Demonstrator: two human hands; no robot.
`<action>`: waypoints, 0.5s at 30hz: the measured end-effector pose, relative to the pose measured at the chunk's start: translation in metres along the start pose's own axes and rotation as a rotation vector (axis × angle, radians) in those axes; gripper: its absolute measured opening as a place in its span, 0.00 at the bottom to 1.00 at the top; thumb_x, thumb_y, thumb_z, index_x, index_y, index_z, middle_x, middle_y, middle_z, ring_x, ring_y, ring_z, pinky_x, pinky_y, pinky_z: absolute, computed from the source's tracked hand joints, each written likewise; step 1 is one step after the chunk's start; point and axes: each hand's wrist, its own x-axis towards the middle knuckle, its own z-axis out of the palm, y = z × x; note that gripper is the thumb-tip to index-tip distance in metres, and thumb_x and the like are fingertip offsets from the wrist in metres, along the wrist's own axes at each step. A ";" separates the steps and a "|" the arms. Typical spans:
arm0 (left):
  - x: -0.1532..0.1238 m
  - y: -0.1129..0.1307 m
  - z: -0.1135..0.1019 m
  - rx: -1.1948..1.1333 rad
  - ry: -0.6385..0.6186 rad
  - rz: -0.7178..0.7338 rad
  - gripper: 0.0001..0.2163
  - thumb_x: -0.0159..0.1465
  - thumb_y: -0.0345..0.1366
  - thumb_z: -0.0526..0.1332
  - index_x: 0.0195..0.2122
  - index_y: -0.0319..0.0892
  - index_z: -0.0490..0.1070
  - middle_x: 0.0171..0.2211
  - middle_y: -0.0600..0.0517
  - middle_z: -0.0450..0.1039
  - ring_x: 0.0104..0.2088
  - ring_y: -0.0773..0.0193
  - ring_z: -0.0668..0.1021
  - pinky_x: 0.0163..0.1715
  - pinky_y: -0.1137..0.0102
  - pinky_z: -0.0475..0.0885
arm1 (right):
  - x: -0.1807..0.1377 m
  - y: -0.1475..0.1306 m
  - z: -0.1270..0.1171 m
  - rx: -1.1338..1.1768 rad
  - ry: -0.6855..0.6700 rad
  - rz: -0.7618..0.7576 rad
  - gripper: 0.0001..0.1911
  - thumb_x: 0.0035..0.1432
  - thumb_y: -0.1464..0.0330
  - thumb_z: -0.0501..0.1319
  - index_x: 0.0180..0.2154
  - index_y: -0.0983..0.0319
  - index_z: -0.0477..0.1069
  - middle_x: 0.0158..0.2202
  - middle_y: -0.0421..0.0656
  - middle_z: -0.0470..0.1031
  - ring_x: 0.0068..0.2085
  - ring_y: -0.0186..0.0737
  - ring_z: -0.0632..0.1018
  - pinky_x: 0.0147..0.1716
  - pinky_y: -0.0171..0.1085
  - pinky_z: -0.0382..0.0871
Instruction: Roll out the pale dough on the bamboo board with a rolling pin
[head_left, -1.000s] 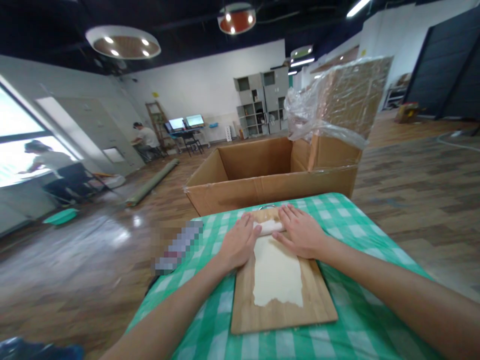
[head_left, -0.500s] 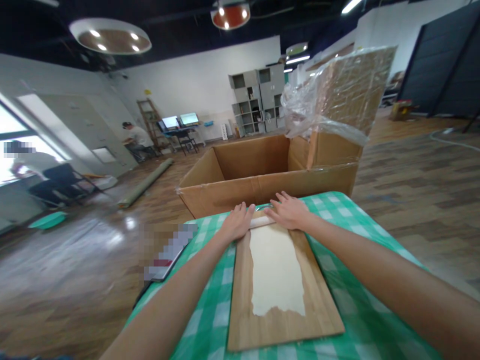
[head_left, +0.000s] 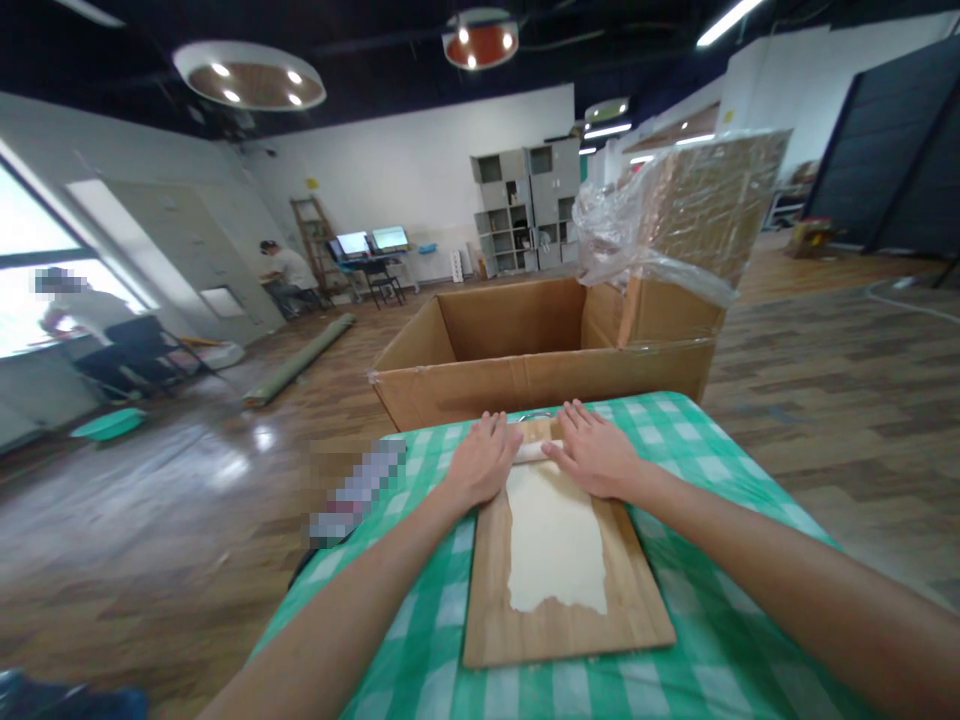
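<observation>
A long, ragged-edged sheet of pale rolled-out dough [head_left: 556, 540] lies on a wooden cutting board [head_left: 570, 640]. Across the dough's far end rests a light-coloured rolling pin [head_left: 531, 453], only its middle showing between my hands. My left hand [head_left: 486, 460] lies over the pin's left end, fingers stretched forward. Over the right end is my right hand [head_left: 598, 452], also flat with extended fingers and its thumb towards the middle. Neither hand wraps round the pin. At the board's far edge a metal handle [head_left: 535, 416] shows beyond the pin.
A green-and-white checked cloth [head_left: 420, 590] covers the table. Just past its far edge stands a big open cardboard box [head_left: 525, 380], with a plastic-wrapped carton [head_left: 712, 205] at its right. A blurred-out flat object [head_left: 360, 495] sits at the table's left edge. Two people sit farther off, left.
Both hands and the rolling pin have come slightly back towards me along the board. My hands lie flatter on the pin. The whole view has shifted a little.
</observation>
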 end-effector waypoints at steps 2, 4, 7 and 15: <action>-0.015 0.005 -0.004 -0.022 0.014 0.026 0.32 0.77 0.48 0.36 0.70 0.30 0.58 0.71 0.34 0.59 0.73 0.45 0.57 0.70 0.49 0.54 | -0.024 -0.011 -0.003 -0.005 0.022 -0.006 0.47 0.71 0.44 0.40 0.70 0.78 0.57 0.73 0.63 0.54 0.74 0.60 0.54 0.70 0.53 0.49; -0.027 0.008 -0.007 -0.046 0.020 0.036 0.33 0.76 0.51 0.37 0.71 0.30 0.57 0.72 0.34 0.57 0.74 0.47 0.56 0.71 0.50 0.53 | -0.043 -0.020 -0.007 -0.013 0.038 -0.013 0.49 0.70 0.42 0.42 0.70 0.78 0.56 0.73 0.63 0.53 0.74 0.61 0.54 0.71 0.53 0.49; -0.033 0.010 -0.009 -0.068 0.009 0.043 0.35 0.76 0.54 0.37 0.71 0.29 0.56 0.73 0.34 0.54 0.74 0.48 0.56 0.72 0.52 0.51 | -0.054 -0.024 -0.011 0.008 0.018 -0.020 0.48 0.70 0.42 0.42 0.70 0.75 0.57 0.72 0.62 0.55 0.73 0.60 0.56 0.69 0.53 0.54; 0.026 0.002 -0.003 -0.037 -0.115 -0.003 0.30 0.77 0.49 0.35 0.68 0.39 0.63 0.70 0.40 0.63 0.70 0.50 0.65 0.69 0.52 0.56 | 0.011 0.014 -0.008 -0.027 -0.091 -0.018 0.39 0.75 0.49 0.35 0.61 0.67 0.71 0.65 0.59 0.70 0.70 0.56 0.64 0.66 0.53 0.58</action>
